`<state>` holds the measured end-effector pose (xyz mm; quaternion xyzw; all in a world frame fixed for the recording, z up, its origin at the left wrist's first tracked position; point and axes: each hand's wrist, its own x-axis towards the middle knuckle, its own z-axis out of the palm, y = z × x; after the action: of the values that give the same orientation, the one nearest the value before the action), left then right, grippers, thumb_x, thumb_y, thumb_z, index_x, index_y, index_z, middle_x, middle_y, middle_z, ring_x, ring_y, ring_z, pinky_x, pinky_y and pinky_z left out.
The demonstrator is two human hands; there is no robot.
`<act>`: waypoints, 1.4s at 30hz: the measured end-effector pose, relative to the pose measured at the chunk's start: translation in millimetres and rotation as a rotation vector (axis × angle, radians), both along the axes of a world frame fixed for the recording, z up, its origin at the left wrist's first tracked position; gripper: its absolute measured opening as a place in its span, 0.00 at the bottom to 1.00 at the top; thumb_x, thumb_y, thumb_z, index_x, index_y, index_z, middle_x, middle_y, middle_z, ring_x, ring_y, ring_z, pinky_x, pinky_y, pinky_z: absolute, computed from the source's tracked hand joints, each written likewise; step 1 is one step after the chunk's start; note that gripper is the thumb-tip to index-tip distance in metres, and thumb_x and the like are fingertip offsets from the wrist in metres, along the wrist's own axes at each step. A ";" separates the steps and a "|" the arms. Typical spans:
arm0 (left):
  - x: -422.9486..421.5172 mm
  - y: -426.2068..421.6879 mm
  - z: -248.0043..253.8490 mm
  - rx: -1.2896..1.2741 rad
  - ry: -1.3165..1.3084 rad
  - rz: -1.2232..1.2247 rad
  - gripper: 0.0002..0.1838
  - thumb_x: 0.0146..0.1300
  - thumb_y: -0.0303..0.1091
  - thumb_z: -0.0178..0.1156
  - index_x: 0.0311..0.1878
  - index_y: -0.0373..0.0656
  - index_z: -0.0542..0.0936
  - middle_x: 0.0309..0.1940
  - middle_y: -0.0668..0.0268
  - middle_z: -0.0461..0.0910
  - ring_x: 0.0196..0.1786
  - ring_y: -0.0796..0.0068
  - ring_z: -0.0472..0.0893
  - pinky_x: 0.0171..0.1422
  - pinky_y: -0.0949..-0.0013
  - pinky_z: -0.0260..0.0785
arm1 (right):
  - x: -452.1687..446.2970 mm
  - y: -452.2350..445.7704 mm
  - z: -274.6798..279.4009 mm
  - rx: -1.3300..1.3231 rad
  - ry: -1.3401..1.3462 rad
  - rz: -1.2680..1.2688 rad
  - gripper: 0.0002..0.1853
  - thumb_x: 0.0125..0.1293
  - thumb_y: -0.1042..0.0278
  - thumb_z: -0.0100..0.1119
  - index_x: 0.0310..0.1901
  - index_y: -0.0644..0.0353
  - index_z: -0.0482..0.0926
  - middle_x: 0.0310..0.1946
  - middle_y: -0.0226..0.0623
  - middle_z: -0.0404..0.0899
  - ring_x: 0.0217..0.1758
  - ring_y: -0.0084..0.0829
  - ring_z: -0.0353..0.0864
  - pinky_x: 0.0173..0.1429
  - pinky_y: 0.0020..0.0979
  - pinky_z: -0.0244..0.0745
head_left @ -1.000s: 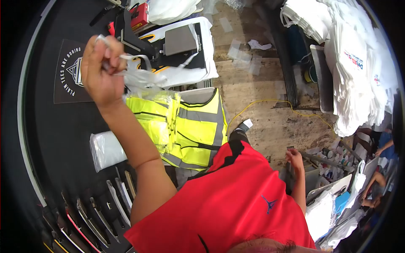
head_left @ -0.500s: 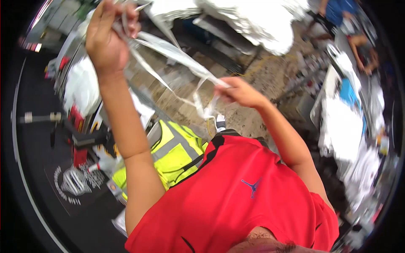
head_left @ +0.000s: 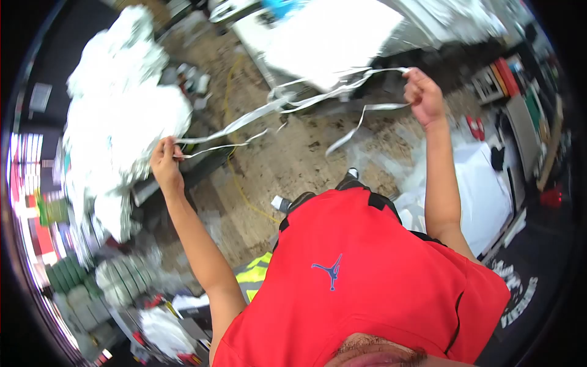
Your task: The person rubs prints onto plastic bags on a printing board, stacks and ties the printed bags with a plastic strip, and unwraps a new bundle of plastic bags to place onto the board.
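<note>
My left hand (head_left: 166, 164) is out to the left, fingers pinched on the end of a white plastic strip (head_left: 247, 117). A thinner strand also trails from those fingers. To the right, my right hand (head_left: 425, 96) is raised and closed on the strip's other end. Between the hands the strip is stretched across in front of me, with a loose tangle near its middle. One loose tail (head_left: 347, 136) hangs below my right hand. Whether the strands are all one piece, I cannot tell.
A large white heap (head_left: 122, 116) stands at the left. Ahead is a table with white sheets (head_left: 324, 37). A yellow cord (head_left: 239, 183) crosses the stained floor (head_left: 269, 177). Wrapped bundles (head_left: 122, 278) sit at lower left, and a white bag-like pile (head_left: 480, 189) is at right.
My hands have spread apart, the left lower and the right higher, pulling the white strip out wide. My view has turned, so the surroundings have shifted.
</note>
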<state>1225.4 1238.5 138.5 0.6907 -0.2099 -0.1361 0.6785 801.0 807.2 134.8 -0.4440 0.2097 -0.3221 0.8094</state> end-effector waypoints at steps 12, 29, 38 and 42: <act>88.4 -223.1 121.8 -0.542 0.241 -0.246 0.04 0.73 0.30 0.51 0.40 0.43 0.71 0.26 0.71 0.70 0.22 0.84 0.62 0.25 0.80 0.55 | -361.3 -245.5 -57.6 -0.245 0.651 -1.107 0.11 0.69 0.62 0.59 0.38 0.61 0.85 0.21 0.22 0.73 0.23 0.14 0.66 0.28 0.20 0.58; 395.1 -582.3 337.4 -0.901 0.450 -0.299 0.15 0.77 0.33 0.42 0.39 0.35 0.75 0.31 0.59 0.82 0.34 0.65 0.84 0.42 0.65 0.82 | -542.7 -272.7 -219.0 0.128 1.087 -1.561 0.16 0.69 0.54 0.59 0.41 0.59 0.87 0.38 0.37 0.86 0.42 0.30 0.82 0.51 0.33 0.72; 229.2 -846.9 298.7 -0.280 -0.358 -0.425 0.14 0.75 0.31 0.50 0.58 0.33 0.73 0.40 0.66 0.75 0.35 0.78 0.71 0.43 0.78 0.67 | -427.7 -348.7 -233.7 0.346 0.781 -1.032 0.05 0.67 0.65 0.58 0.38 0.54 0.82 0.18 0.19 0.69 0.13 0.14 0.58 0.16 0.21 0.49; 5.9 -922.8 283.3 -0.021 -0.632 -0.542 0.14 0.74 0.32 0.53 0.57 0.35 0.76 0.39 0.72 0.74 0.32 0.86 0.68 0.37 0.81 0.61 | -392.2 -475.6 -154.2 0.150 0.696 -0.777 0.12 0.69 0.58 0.60 0.34 0.57 0.79 0.18 0.20 0.68 0.17 0.16 0.62 0.23 0.22 0.54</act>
<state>1231.3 315.7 421.7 0.6112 -0.5834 -0.0887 0.5274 408.8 331.6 -19.3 -0.3553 0.6376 -0.4159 0.5425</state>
